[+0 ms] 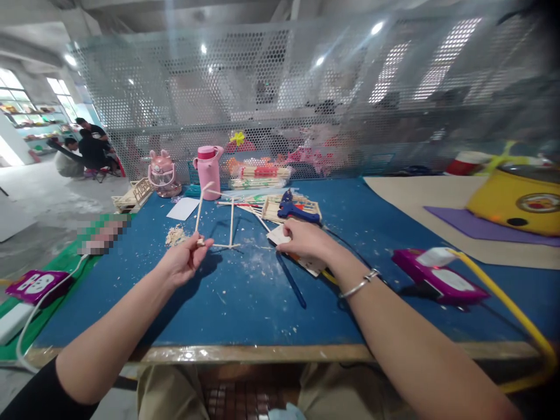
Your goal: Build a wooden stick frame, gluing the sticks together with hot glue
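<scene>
My left hand [189,260] is closed, pinching a corner of a frame of thin wooden sticks [231,224], held above the blue table. Some of its sticks stand upright and others lie across. My right hand [305,240] is closed, thumb and fingers together, over a pale card-like piece [279,235]; what the fingertips hold, if anything, is too small to make out. A dark blue pen-like tool [292,282] lies just below that hand. Beyond it a blue glue gun [298,212] rests by a small wooden stick structure [272,208].
Wood crumbs [175,235] and a white paper [182,208] lie at the left. A pink bottle [208,173], a pink jar [164,175] and bundled sticks [258,182] stand along the back. A purple power strip [437,277] and yellow bag [518,198] are at right.
</scene>
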The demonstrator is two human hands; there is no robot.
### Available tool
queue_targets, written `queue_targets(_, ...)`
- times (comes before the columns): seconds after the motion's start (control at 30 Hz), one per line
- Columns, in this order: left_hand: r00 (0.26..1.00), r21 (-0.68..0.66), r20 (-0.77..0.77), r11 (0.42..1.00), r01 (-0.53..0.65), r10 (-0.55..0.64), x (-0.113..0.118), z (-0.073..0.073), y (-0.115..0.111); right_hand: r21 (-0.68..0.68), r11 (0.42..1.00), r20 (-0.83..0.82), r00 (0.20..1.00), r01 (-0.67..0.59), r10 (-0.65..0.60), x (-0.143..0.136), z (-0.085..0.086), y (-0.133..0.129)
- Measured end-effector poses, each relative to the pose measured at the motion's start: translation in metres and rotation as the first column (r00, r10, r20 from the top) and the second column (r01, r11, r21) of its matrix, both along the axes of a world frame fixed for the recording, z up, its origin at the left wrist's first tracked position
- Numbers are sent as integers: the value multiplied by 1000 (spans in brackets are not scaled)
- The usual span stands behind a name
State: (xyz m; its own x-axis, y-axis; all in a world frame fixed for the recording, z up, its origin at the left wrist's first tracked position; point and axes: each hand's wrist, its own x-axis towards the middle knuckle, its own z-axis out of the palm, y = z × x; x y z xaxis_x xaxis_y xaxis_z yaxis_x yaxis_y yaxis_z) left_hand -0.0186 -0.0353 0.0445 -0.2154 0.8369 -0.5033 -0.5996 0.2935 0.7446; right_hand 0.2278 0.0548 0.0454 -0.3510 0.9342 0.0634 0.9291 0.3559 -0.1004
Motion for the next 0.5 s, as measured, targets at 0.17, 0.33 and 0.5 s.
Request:
queue_targets(0.17, 936, -133, -319, 985, 109, -146, -6, -9, -13, -2, 998, -44, 997, 69, -69, 0, 8, -4)
queue_targets(0.33, 333, -90, -924, 955, 283, -186, -36, -15, -33, 86, 995, -228, 973, 58, -37, 0, 12, -4)
queue_targets(0.5, 59, -35, -995, 846, 533, -79, -27, -22, -13, 124, 958, -458, 841, -260, 288, -23, 10, -23)
